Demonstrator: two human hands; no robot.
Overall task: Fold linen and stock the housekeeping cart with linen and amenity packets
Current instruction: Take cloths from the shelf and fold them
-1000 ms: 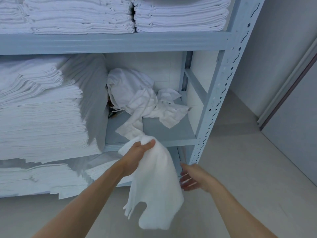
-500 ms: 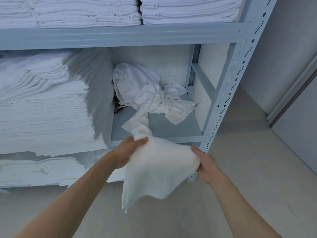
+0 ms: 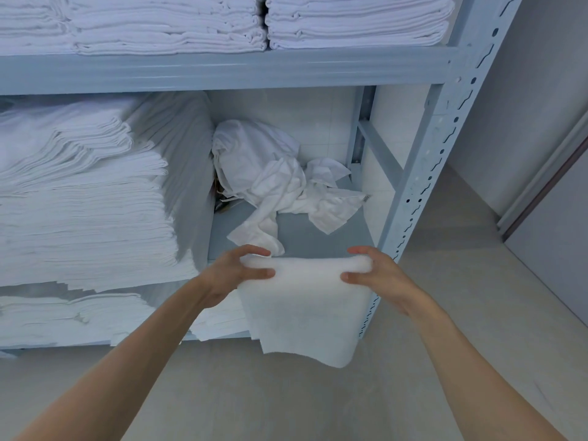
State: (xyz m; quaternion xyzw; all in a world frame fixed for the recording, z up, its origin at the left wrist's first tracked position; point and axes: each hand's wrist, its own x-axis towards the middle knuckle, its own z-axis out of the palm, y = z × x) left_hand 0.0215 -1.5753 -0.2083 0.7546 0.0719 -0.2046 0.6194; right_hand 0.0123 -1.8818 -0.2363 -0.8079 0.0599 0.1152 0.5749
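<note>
A small white towel (image 3: pixel 302 310) hangs doubled over in front of the shelf, its folded top edge stretched level between my hands. My left hand (image 3: pixel 237 272) pinches the left end of that edge, thumb in front and fingers behind. My right hand (image 3: pixel 370 270) pinches the right end the same way. Behind them, a heap of crumpled white linen (image 3: pixel 270 183) lies on the middle shelf (image 3: pixel 318 237), with one strip trailing toward the front edge.
Tall stacks of folded white linen (image 3: pixel 82 198) fill the left of the middle shelf, and more stacks (image 3: pixel 356 20) sit on the shelf above and below. A grey perforated upright (image 3: pixel 423 173) stands at the right. A wall and door frame (image 3: pixel 547 173) lie further right.
A second ago only my left hand held the towel while it hung loose. My right hand took the other end, and both hands spread the top edge out level and raised it.
</note>
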